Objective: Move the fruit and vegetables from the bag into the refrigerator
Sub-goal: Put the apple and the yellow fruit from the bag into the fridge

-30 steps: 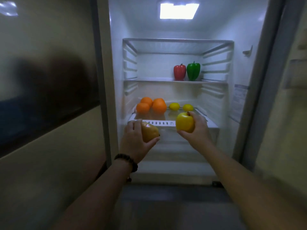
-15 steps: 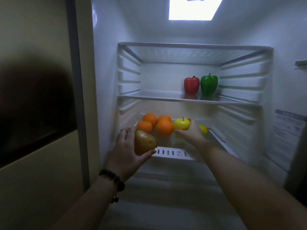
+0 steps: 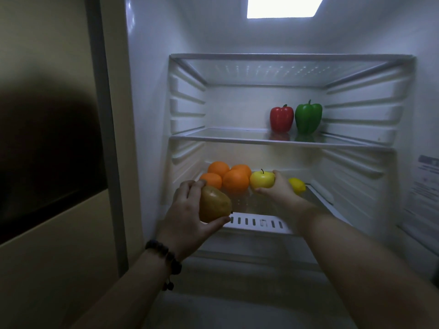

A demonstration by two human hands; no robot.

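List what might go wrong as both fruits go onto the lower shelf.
The apple in the right hand sits against the oranges; setting it down could nudge them into rolling. The lemon lies partly hidden behind that hand and could be bumped. The pear in the left hand may roll off near the shelf edge.

Both forearms are bare from the lower edge of the view up to the wrists, with no sleeves showing. The left hand [image 3: 185,217] has a bracelet [image 3: 166,257] of dark, round beads around its wrist; the beads look nearly black in the dim light, and a short tail with a couple of smaller beads hangs below the band. The right hand [image 3: 279,191] and its wrist carry nothing: no band, watch or glove shows on either hand.
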